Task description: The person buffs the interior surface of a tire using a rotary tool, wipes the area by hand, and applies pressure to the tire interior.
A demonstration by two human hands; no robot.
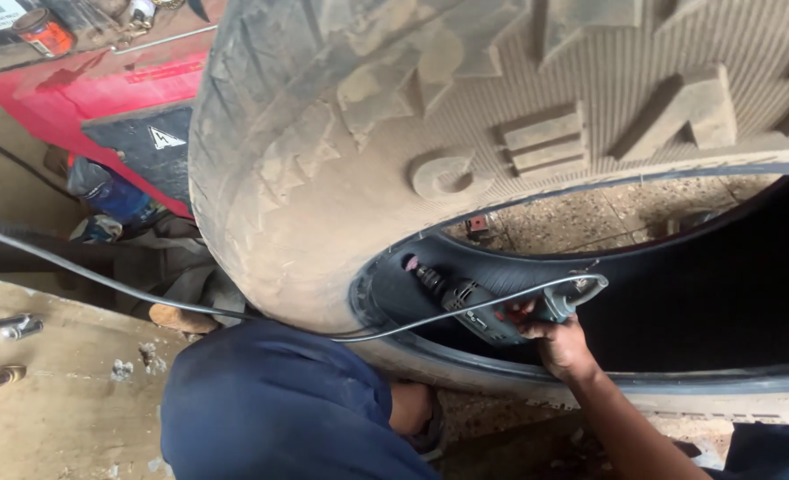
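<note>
Right hand (561, 345), fingers clenched around a corded rotary grinder (488, 308), sets its small abrasive tip (409, 264) against the inner wall of a large dusty tyre (341, 151). Buffing apparently under way; next, steady tip pressure. Left hand unseen.

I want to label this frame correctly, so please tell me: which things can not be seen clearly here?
All in the head view:
- Left hand: nowhere in view.
- Right hand: its fingers are partly hidden behind the grinder that it holds.
- Grinder tip: too small to tell whether it touches the tire.
- Tire: cut off by the top and right edges; its dark inside shows no detail.
- Cable: runs off the left edge.
</note>
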